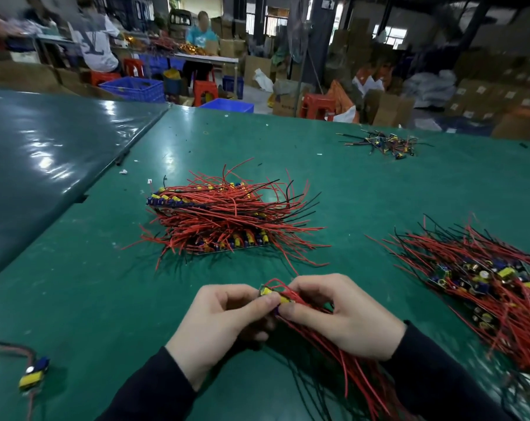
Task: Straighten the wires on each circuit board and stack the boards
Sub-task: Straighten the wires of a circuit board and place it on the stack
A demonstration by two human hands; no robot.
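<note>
A small circuit board (272, 294) with yellow and blue parts sits between my two hands near the table's front. My left hand (224, 325) pinches it from the left with thumb and curled fingers. My right hand (338, 319) grips it from the right, with its red and black wires (353, 370) trailing down toward me. A stack of boards (227, 218) with red wires fanned out lies in the middle of the green table (348, 183). A loose heap of boards (485, 278) with tangled wires spreads at the right.
A single board (34, 375) with wires lies at the front left. A small pile of boards (385, 144) rests far back on the right. A seam (142, 133) splits the table on the left. Beyond the far edge are stools, blue crates, boxes and seated people.
</note>
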